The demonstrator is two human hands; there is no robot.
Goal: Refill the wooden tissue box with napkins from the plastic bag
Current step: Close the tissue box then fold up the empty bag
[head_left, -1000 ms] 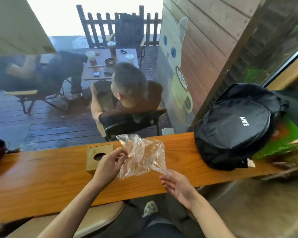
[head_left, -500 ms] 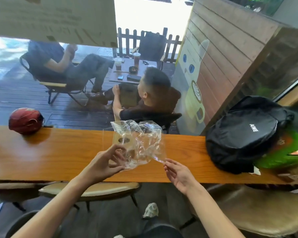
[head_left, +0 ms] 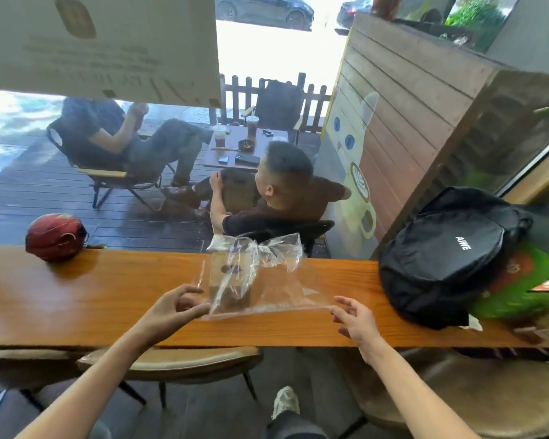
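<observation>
Wooden counter (head_left: 108, 296): plastic bag (head_left: 282, 289), crumpled a second ago, is now stretched flat over the wooden tissue box (head_left: 235, 296); it looks emptied, so the refill is judged nearly done. Hands are held apart: left hand (head_left: 171, 308) curled at the left corner, grip unclear; right hand (head_left: 357, 320) spread at the right corner.

Backpack (head_left: 450, 258): "AIWE" in white capitals, set at a slant on the black front panel.
Hanging sign (head_left: 102, 45): several faint lines of print on the pale board in the window, too washed out to read.
Green and orange packet (head_left: 539, 280): print blurred, unreadable.
</observation>
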